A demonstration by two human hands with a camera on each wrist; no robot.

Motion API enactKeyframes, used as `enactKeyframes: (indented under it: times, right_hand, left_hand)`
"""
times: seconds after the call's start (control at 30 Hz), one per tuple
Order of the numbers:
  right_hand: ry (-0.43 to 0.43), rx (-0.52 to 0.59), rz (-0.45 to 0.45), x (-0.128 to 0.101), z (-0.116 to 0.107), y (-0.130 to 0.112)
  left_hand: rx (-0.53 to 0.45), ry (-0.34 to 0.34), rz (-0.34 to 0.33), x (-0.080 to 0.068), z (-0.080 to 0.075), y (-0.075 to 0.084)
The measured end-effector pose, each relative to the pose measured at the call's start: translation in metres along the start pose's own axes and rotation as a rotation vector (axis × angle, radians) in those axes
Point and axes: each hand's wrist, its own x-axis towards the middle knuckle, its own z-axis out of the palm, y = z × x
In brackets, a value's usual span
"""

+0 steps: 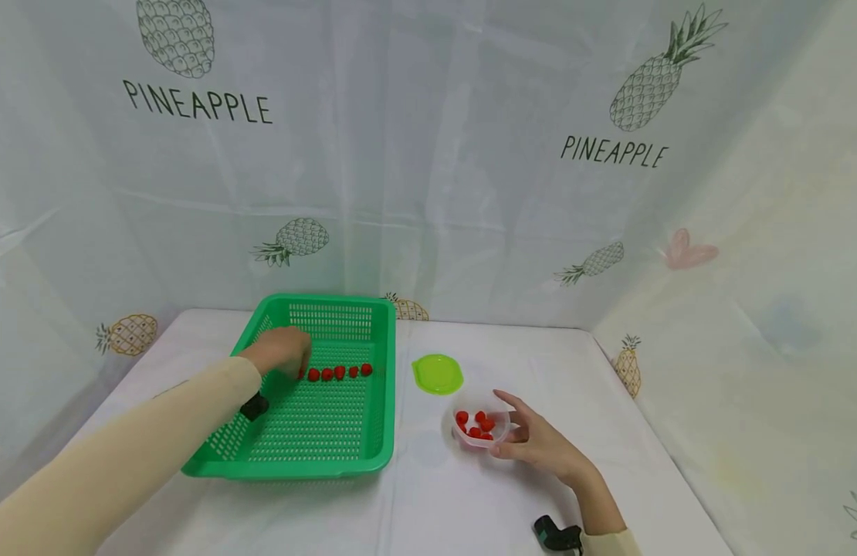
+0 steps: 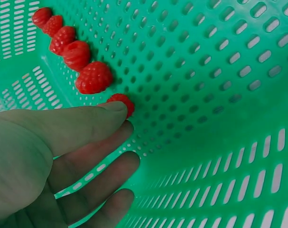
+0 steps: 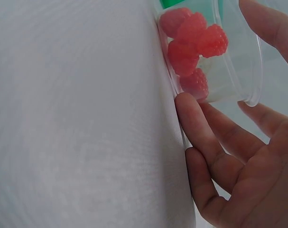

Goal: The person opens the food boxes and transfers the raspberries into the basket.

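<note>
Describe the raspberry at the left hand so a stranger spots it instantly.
Find the big green basket on the white table, then the row of red raspberries inside it. In the head view, follow that row to its left end, where the left hand reaches in. That raspberry is the only one in the row being touched.

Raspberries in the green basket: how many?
6, in one row across the green basket: five raspberries in full view, and a sixth raspberry at the end, touched by the left hand. That hand may hide others.
</note>
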Motion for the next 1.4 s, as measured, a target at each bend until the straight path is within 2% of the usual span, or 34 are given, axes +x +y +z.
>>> enactKeyframes:
  times: [0.17,0.33,0.57,0.73,0.83,1.0,1.2,1.4]
  right_hand:
    - [-0.002,0.005,0.003,0.0,0.0,0.0]
    - [0.0,0.005,0.008,-0.001,0.0,-0.001]
    - [-0.006,0.009,-0.003,-0.003,-0.001,-0.005]
    - [-0.014,0.011,-0.023,-0.003,-0.001,-0.006]
    - [-0.015,0.007,-0.023,-0.003,-0.002,-0.004]
    - [-0.007,-0.005,-0.013,-0.002,-0.002,-0.002]
    - [-0.014,0.007,-0.019,-0.003,-0.001,-0.005]
    - [-0.011,0.005,-0.016,-0.003,-0.001,-0.006]
  left_hand:
    - [-0.01,-0.006,0.004,-0.001,0.001,-0.001]
    - [-0.032,0.007,0.037,-0.002,-0.004,-0.003]
    - [-0.039,0.07,0.078,-0.003,-0.024,0.002]
    - [-0.102,0.142,0.155,-0.005,-0.038,0.012]
    - [-0.157,0.173,0.223,-0.007,-0.046,0.025]
    - [-0.216,0.199,0.319,-0.008,-0.055,0.055]
    - [-0.231,0.216,0.38,-0.005,-0.06,0.092]
    - [-0.27,0.213,0.398,0.0,-0.062,0.13]
